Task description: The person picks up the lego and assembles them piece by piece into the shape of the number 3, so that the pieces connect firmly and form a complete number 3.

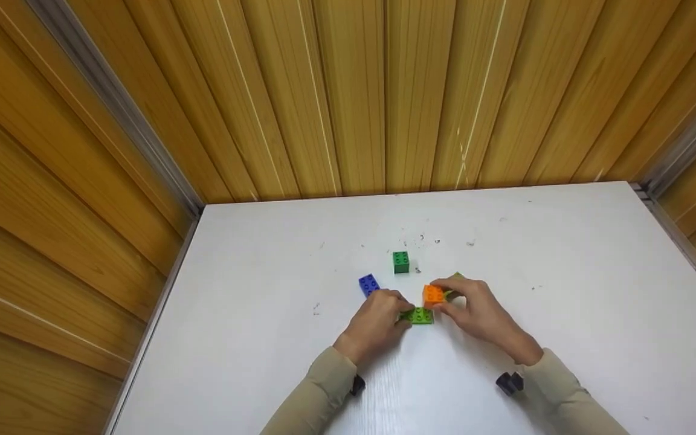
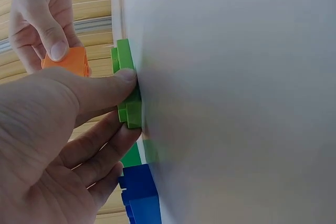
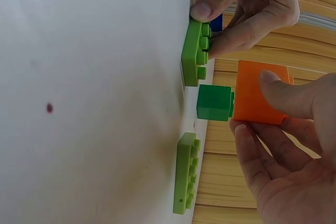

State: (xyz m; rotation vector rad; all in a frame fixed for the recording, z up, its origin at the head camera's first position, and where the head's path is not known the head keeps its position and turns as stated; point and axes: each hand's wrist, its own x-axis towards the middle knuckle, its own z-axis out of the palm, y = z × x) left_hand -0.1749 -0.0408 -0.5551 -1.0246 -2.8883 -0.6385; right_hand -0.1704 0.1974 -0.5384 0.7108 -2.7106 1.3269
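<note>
Beige sleeves (image 1: 318,393) reach in from the near edge in the head view, over a white tabletop (image 1: 251,302) with small dark marks. Left hand (image 1: 378,320) has its grip together on the left end of a low lime-green brick (image 1: 420,316), which lies on the tabletop with its studs up. Right hand (image 1: 481,311) has its grip clamped on an orange brick (image 1: 434,296), blocky, with its studded top showing, just beyond and to the right of the lime-green brick. A second lime brick (image 1: 458,276) peeps out past the right hand. Farther off stands a dark green brick (image 1: 401,262); a blue brick (image 1: 369,283) lies to the left, partly covered by the left hand.

Seen from the left wrist, the thumb and fingers pinch the lime-green brick between them, with part of it showing on either side of the thumb. The orange brick is held up off the tabletop, its side smooth. Two faces of the blue brick show here, while the dark green brick is mostly hidden behind fingers.

From the right wrist, the thumb lies flat on a plain orange face, and a gap shows between that brick and the tabletop. Only this view bares the second lime brick's long side and row of studs, well apart on the right, and a dark red spot (image 3: 50,107) on the near tabletop.
</note>
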